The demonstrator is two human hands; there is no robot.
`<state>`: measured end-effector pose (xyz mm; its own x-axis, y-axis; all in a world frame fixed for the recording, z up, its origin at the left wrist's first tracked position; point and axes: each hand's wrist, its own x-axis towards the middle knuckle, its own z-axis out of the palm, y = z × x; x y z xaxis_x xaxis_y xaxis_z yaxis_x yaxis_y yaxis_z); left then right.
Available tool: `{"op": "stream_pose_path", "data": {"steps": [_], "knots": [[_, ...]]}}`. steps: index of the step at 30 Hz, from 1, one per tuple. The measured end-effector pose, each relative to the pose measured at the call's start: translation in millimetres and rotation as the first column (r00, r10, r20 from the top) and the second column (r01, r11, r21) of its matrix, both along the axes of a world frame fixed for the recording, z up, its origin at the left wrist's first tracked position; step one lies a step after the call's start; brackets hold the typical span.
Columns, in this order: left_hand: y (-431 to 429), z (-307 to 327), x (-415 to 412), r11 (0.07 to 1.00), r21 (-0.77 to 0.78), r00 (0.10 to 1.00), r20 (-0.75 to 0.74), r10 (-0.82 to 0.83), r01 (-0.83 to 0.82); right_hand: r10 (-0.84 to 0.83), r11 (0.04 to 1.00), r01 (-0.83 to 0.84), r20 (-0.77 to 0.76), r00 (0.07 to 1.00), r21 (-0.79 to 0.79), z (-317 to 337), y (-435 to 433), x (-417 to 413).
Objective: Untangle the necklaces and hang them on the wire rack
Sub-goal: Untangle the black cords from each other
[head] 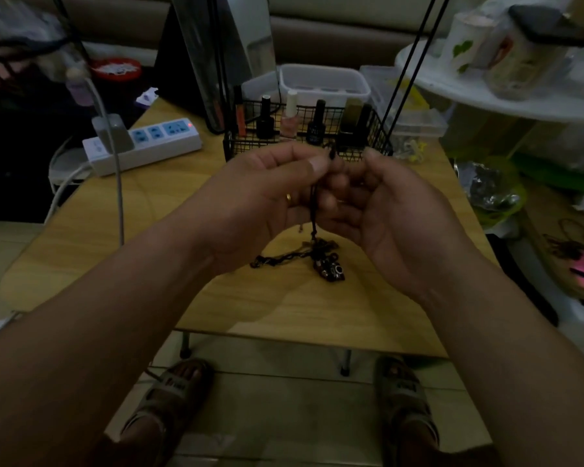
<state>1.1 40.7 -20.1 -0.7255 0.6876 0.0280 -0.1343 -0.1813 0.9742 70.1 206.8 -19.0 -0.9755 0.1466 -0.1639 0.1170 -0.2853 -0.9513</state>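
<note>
Black cord [314, 210] is pinched by the thumb and forefinger of the left hand [267, 190] and by the curled fingers of the right hand [385, 203]. Both hands are raised close together, just in front of the wire basket [378, 143]. The cord drops to a beaded tangle of necklaces [317, 261] on the wooden table [284, 305], on the person's side of the basket. A sharp upward tug could cinch the knot tighter, or drag the heap away from the basket and off the table.
</note>
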Motion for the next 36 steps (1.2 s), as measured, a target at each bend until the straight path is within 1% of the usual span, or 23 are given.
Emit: {"op": "stream_pose_path", "data": {"steps": [2,4,6,7,9,13,19,24,28,33,35,36], "knots": [[2.0,0.5,1.1,0.999,0.037,0.999,0.022,0.036,-0.036,0.051,0.998,-0.053,0.057,0.997,0.031,-1.3,-3.2,0.3],[3.8,-0.2,1.3,0.995,0.040,0.995,0.023,0.095,-0.096,0.094,0.990,-0.104,0.112,0.989,0.097,-3.4,-4.1,1.0],[4.3,-1.3,-0.1,0.984,-0.026,0.984,-0.046,0.174,-0.176,0.095,0.982,-0.117,0.150,0.984,0.147,-5.1,-3.4,2.3],[4.1,-2.0,-0.8,0.976,-0.065,0.976,-0.077,0.204,-0.209,0.085,0.984,-0.107,0.148,0.985,0.146,-5.3,-2.5,2.8],[4.5,-4.2,-1.8,0.966,-0.109,0.970,-0.088,0.225,-0.233,0.074,0.990,-0.087,0.109,0.991,0.115,-5.0,-0.3,3.8],[6.2,-6.7,-1.5,0.970,-0.097,0.975,-0.028,0.222,-0.223,0.103,0.992,-0.104,0.014,0.995,0.073,-2.1,1.1,6.2],[6.3,-6.8,-4.0,0.971,-0.094,0.975,0.018,0.221,-0.218,0.098,0.990,-0.096,-0.013,0.995,0.106,0.8,2.7,6.8],[5.0,-8.0,-5.6,0.972,-0.110,0.978,0.000,0.209,-0.208,0.065,0.973,-0.064,0.005,0.998,0.221,0.2,3.8,6.8],[3.9,-8.6,-5.3,0.973,-0.128,0.981,-0.017,0.192,-0.193,0.064,0.945,-0.056,-0.015,0.998,0.321,-2.1,4.5,6.3],[2.3,-9.1,-4.8,0.980,-0.113,0.986,0.018,0.164,-0.161,-0.023,0.902,0.060,-0.092,0.996,0.427,-4.5,3.1,4.3],[1.6,-8.8,-4.5,0.981,-0.113,0.987,0.024,0.162,-0.158,-0.048,0.865,0.106,-0.130,0.990,0.491,-4.3,4.7,2.5],[1.3,-8.9,-4.1,0.977,-0.126,0.984,0.005,0.176,-0.174,-0.050,0.846,0.121,-0.149,0.988,0.520,-4.2,5.1,2.0]]}}
